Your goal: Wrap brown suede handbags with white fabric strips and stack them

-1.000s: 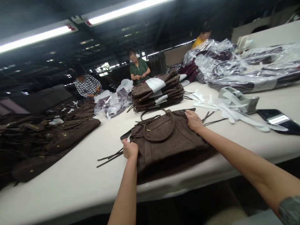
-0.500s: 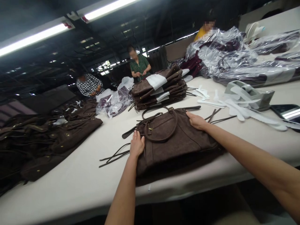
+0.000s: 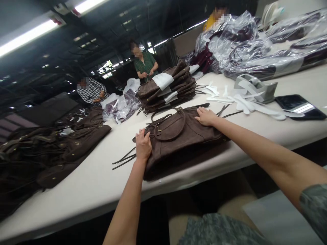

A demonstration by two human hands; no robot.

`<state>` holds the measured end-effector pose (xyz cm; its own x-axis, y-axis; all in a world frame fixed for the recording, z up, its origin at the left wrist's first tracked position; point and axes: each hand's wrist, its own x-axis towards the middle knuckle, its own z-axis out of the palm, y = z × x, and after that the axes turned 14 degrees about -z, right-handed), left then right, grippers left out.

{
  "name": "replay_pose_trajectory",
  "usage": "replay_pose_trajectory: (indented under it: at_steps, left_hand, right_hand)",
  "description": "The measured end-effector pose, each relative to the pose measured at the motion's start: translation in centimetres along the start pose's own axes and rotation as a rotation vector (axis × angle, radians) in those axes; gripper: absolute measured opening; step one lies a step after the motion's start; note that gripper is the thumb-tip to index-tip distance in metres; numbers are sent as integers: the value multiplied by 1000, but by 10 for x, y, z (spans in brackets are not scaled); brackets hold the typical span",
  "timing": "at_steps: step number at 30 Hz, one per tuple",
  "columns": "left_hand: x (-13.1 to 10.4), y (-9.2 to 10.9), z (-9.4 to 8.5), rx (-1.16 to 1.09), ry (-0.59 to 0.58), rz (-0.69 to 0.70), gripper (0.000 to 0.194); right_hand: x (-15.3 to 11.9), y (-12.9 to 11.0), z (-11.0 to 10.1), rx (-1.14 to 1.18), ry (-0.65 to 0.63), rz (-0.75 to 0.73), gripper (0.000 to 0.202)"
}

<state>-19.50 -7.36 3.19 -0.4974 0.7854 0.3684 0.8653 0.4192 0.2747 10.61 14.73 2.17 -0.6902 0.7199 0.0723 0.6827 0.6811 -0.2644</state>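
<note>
A brown handbag (image 3: 190, 136) lies on the pale table in front of me, its rounded carry handle (image 3: 182, 131) flopped over the front and a small zip showing near the top. My left hand (image 3: 143, 144) rests against the bag's upper left corner, fingers stretched out and thumb apart. Across the upper right corner lies my right hand (image 3: 206, 116), its fingers extended over the edge. Both hands touch the bag; the undersides of the fingers are hidden. Thin dark cords (image 3: 125, 159) trail from the left side, and more stick out on the right.
Behind the bag stands a stack of brown bags (image 3: 167, 86). White strips (image 3: 251, 103), a grey tape dispenser (image 3: 255, 88) and a dark tablet (image 3: 300, 106) lie right. Brown bags (image 3: 74, 149) heap up left; plastic-wrapped bags (image 3: 237, 47) sit far right. Several people are beyond the table.
My view has tilted down, showing more of my lap. The right hand has shifted slightly on the bag's top edge, its fingers now more spread. Both hands remain at the bag's upper corners.
</note>
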Motion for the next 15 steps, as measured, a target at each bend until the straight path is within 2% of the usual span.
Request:
replay_pose_trajectory:
  at_steps: [3, 5, 8, 10, 12, 15]
  left_hand:
    - [-15, 10, -20, -167, 44, 264, 40]
    - [-27, 12, -25, -167, -48, 331, 44]
    - [-47, 6, -21, -74, -276, 344, 48]
    - [-58, -1, -15, -10, -382, 337, 49]
    - [-65, -5, -10, 40, -416, 335, 49]
    - [-68, -5, -12, 68, -453, 356, 49]
  right_hand:
    - [-17, -3, -17, -64, 27, -186, 64]
    - [-33, -3, -20, -51, 23, -278, 69]
    - [-58, 2, -9, 24, 17, -309, 75]
    - [-70, 7, 4, 86, 17, -296, 75]
    - [-76, 11, 13, 136, 17, -278, 73]
    - [-76, 16, 15, 199, 11, -264, 68]
